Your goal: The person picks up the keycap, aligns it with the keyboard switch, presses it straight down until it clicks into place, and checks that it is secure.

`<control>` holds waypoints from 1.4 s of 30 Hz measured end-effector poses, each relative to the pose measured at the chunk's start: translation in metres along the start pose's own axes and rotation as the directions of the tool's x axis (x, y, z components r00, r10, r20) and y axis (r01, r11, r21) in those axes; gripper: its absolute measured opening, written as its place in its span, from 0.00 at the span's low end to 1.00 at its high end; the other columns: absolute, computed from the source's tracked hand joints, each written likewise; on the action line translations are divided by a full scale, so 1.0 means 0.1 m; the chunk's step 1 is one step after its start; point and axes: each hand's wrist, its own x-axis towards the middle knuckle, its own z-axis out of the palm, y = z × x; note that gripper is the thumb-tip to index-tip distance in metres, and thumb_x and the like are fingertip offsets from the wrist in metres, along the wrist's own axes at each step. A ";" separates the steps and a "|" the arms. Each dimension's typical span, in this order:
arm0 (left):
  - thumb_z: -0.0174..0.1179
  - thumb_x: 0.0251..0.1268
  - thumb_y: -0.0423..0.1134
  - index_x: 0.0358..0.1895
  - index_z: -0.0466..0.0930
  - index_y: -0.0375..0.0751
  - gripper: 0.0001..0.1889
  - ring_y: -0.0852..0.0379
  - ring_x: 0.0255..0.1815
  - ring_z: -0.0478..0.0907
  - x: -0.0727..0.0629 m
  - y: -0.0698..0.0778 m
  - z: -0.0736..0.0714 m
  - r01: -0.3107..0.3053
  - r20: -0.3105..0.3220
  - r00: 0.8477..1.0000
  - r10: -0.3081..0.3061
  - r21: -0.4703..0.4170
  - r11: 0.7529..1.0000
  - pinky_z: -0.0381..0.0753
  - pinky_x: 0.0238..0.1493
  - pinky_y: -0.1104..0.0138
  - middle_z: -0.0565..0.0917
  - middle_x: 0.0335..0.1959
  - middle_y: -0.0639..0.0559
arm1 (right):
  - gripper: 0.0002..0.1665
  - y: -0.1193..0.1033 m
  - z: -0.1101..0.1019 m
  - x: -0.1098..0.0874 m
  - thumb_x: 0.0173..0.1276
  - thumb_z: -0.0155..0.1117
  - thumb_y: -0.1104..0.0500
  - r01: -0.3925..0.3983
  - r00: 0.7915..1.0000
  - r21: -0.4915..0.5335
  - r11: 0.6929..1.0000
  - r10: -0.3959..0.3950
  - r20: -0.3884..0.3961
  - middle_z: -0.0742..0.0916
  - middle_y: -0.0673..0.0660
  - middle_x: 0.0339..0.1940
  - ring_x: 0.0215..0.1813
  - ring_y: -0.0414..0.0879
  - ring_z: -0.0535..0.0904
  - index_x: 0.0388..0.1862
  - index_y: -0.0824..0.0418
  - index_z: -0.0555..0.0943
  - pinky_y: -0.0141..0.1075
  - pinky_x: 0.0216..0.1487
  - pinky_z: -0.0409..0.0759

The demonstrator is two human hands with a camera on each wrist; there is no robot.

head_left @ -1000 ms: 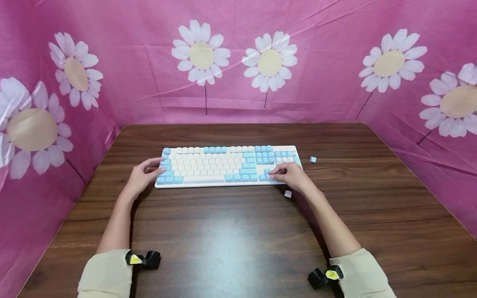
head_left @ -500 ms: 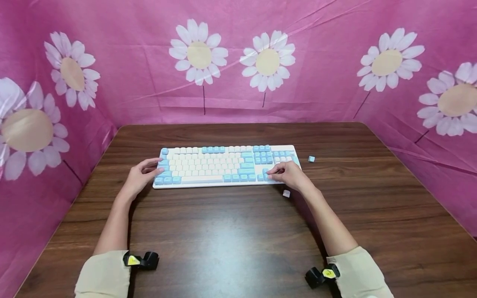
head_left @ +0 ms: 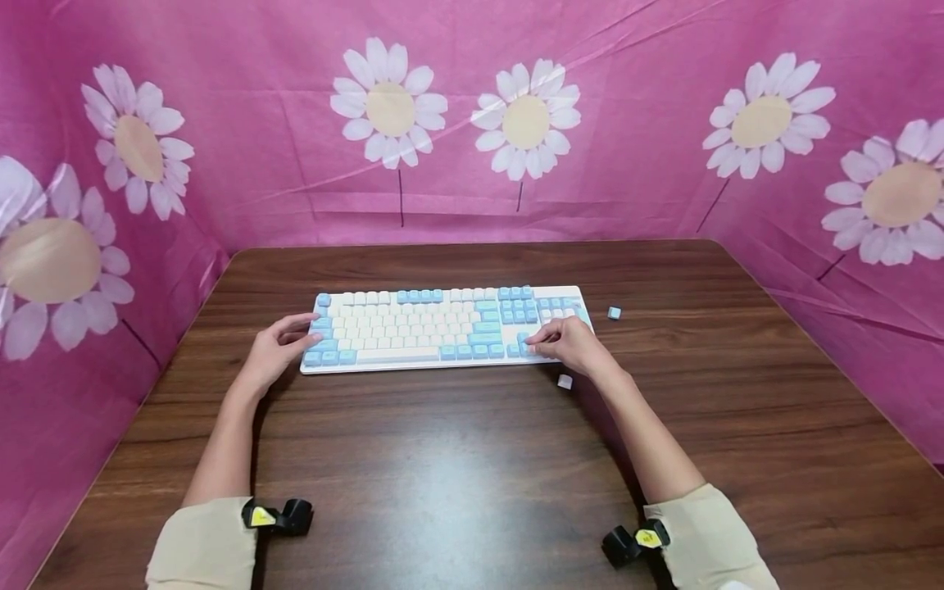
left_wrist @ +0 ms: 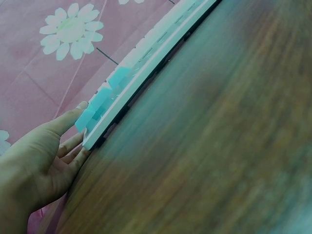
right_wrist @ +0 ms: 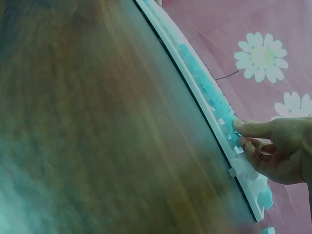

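Note:
A white and light-blue keyboard [head_left: 398,355] lies across the dark wooden table. My left hand [head_left: 271,352] grips its left end, with the thumb [left_wrist: 73,117] at the blue edge keys and the other fingers against the side of the case. My right hand [head_left: 571,342] is over the right part of the keyboard, thumb and index finger pinching a blue keycap [head_left: 524,340] near the arrow keys. The hand hides part of the number pad, where only some keys show. In the right wrist view, the right hand [right_wrist: 278,151] has its other fingers curled in.
A loose white keycap [head_left: 565,382] lies on the table [head_left: 442,459] just in front of the keyboard, below the right hand. A loose blue keycap [head_left: 614,313] lies off its right end. Pink cloth [head_left: 280,188] with daisies encloses the back and sides.
The whole head view has shifted slightly to the left. Both hands keep their places at the keyboard, and the loose keycaps stay where they were.

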 end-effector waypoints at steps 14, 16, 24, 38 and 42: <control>0.57 0.64 0.45 0.62 0.67 0.33 0.27 0.43 0.55 0.66 0.01 -0.02 0.00 0.000 -0.001 1.000 0.000 0.019 1.000 0.69 0.41 0.74 0.69 0.59 0.35 | 0.03 -0.01 0.02 -0.01 0.53 0.70 0.65 0.012 1.000 -0.112 0.994 -0.014 -0.018 0.84 0.57 0.32 0.33 0.44 0.76 0.29 0.63 0.87 0.36 0.36 0.72; 0.57 0.64 0.46 0.61 0.67 0.33 0.27 0.43 0.55 0.66 0.01 -0.03 0.01 -0.001 0.000 1.000 0.001 0.020 1.000 0.69 0.41 0.74 0.69 0.59 0.36 | 0.03 0.00 0.01 -0.01 0.53 0.70 0.64 -0.006 1.000 -0.110 0.994 0.005 -0.012 0.84 0.57 0.32 0.34 0.45 0.77 0.29 0.63 0.87 0.36 0.36 0.73; 0.58 0.64 0.47 0.60 0.68 0.34 0.27 0.42 0.55 0.67 0.02 -0.06 0.01 -0.018 0.001 1.000 0.018 0.022 1.000 0.69 0.42 0.72 0.70 0.58 0.36 | 0.03 0.01 -0.01 -0.01 0.55 0.69 0.64 0.001 1.000 -0.077 0.997 0.001 0.021 0.85 0.56 0.33 0.32 0.44 0.78 0.29 0.62 0.86 0.36 0.35 0.74; 0.58 0.63 0.47 0.60 0.68 0.34 0.27 0.42 0.55 0.67 0.01 -0.04 0.00 -0.009 0.002 1.000 0.009 0.027 1.000 0.68 0.43 0.71 0.69 0.59 0.38 | 0.05 -0.02 -0.09 -0.02 0.59 0.65 0.65 0.072 0.992 -0.053 0.996 -0.066 0.107 0.85 0.52 0.30 0.33 0.45 0.76 0.34 0.62 0.84 0.39 0.37 0.73; 0.58 0.64 0.47 0.61 0.68 0.34 0.27 0.41 0.56 0.66 0.02 -0.05 0.00 -0.005 0.005 1.000 0.005 0.034 0.999 0.68 0.44 0.69 0.69 0.59 0.37 | 0.06 -0.05 -0.12 -0.04 0.59 0.65 0.65 0.080 0.991 -0.070 0.994 -0.071 0.115 0.85 0.51 0.31 0.32 0.44 0.76 0.36 0.61 0.84 0.38 0.36 0.72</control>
